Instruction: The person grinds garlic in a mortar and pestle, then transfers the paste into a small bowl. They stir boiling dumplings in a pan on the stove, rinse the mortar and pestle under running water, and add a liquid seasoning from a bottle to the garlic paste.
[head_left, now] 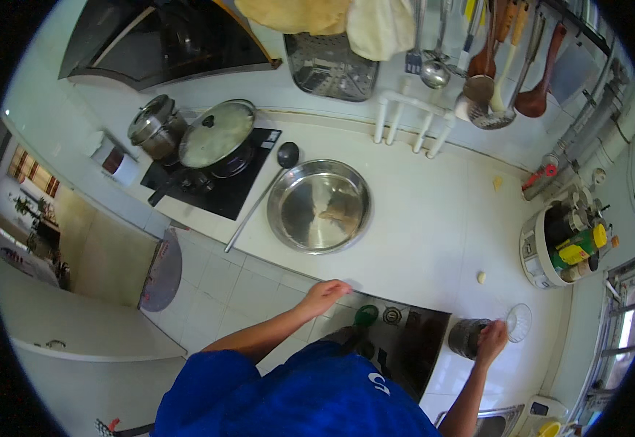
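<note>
My left hand (325,296) hovers by the front edge of the counter, loosely open with nothing visible in it. My right hand (492,340) is at the mouth of a dark jar (463,337) on the right part of the counter. Its fingers are partly hidden, so whether they grip anything cannot be told. A clear glass lid (520,323) lies just right of that hand. Farther off, a wide stainless steel basin (320,237) sits on the counter, with a long-handled ladle (263,199) along its left side.
At left, a lidded wok (216,136) and a steel pot (159,128) stand on a black cooktop (224,199). A caddy of bottles (533,254) stands at right. White pipes (415,106) rise by the back wall under hanging utensils (481,82). A sink (492,423) is at lower right.
</note>
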The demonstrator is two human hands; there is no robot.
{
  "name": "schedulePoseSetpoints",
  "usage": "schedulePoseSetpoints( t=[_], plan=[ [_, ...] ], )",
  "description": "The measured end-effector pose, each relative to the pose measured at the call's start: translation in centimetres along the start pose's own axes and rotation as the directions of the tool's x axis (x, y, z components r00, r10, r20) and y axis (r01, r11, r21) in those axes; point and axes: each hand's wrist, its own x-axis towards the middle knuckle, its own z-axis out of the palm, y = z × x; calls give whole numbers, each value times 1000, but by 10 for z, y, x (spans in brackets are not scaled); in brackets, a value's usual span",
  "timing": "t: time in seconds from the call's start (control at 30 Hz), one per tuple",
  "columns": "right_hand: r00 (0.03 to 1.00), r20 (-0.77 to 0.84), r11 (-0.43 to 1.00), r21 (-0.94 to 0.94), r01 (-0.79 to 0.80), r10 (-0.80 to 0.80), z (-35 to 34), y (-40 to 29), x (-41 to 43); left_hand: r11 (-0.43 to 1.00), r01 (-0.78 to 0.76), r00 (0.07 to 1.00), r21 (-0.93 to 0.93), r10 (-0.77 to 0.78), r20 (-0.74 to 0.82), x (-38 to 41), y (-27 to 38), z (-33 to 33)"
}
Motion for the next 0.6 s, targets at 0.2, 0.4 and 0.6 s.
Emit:
schedulePoseSetpoints(
  t=[0.2, 0.4, 0.6],
  plan=[
    [991, -14, 989, 72, 132, -131, -3, -16, -2, 996, 29, 952, 84, -2, -305, -77, 25, -95],
    [980, 79, 890, -409, 200, -184, -2, 2, -4, 957, -128, 846, 262, 243, -474, -50, 71, -209],
    [915, -127, 850, -436, 295, -383, 31, -55, -44, 788, -125, 740, 603, 479, -472, 23, 172, -415]
  ],
)
